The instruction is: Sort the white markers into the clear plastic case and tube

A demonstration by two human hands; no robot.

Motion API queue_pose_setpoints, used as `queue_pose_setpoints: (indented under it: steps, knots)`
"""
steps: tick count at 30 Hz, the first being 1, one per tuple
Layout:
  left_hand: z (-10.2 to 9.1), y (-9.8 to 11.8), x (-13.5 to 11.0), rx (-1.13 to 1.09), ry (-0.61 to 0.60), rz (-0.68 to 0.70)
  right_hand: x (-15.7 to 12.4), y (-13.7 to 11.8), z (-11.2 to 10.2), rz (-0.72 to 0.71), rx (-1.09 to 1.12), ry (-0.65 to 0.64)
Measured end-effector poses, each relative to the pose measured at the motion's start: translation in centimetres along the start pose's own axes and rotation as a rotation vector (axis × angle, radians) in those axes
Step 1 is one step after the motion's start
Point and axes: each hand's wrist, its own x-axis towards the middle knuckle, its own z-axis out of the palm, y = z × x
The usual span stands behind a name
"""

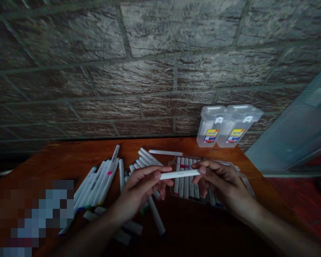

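A white marker pen [179,174] is held level above a reddish wooden table [69,157], one end in each hand. My left hand [143,185] pinches its left end between thumb and fingers. My right hand [220,184] pinches its right end the same way. Beneath the hands lies a clear flat tray [173,162] with a row of several white markers in it. Many loose white markers [101,178] with coloured bands lie spread on the table to the left, some under my left wrist.
Two clear plastic marker boxes [227,126] with yellow labels stand at the back right against a stone-block wall [149,53]. One single marker [166,152] lies behind the tray. A pale panel [296,135] leans at the right. A blurred patch covers the lower left.
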Motion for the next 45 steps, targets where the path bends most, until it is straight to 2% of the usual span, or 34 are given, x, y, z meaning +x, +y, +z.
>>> queue_pose_setpoints:
  steps: [5,9,14,19,24,36,45]
  knots:
    - [0.0,0.0,0.1,0.016,0.056,-0.013,-0.1,0.3,0.2,-0.017,0.023,0.019]
    - [-0.2,-0.3,0.4,-0.020,0.072,0.030,-0.3,0.4,0.4,-0.026,0.079,0.015]
    - [-0.2,0.1,0.5,-0.086,-0.025,0.066,0.1,-0.4,1.3,-0.036,0.155,0.078]
    - [-0.6,1.1,0.6,-0.185,-0.100,0.103,1.9,-1.5,2.6,-0.020,0.221,0.092]
    - [-1.2,1.0,0.9,-0.197,-0.143,0.147,2.5,-0.8,3.6,-0.031,0.233,0.132]
    - [-2.2,-0.2,0.7,-0.003,-0.254,0.084,0.9,0.3,2.3,0.007,0.232,0.151]
    - [-2.1,0.2,0.5,-0.006,-0.276,0.079,0.8,0.0,2.5,-0.007,0.190,0.126]
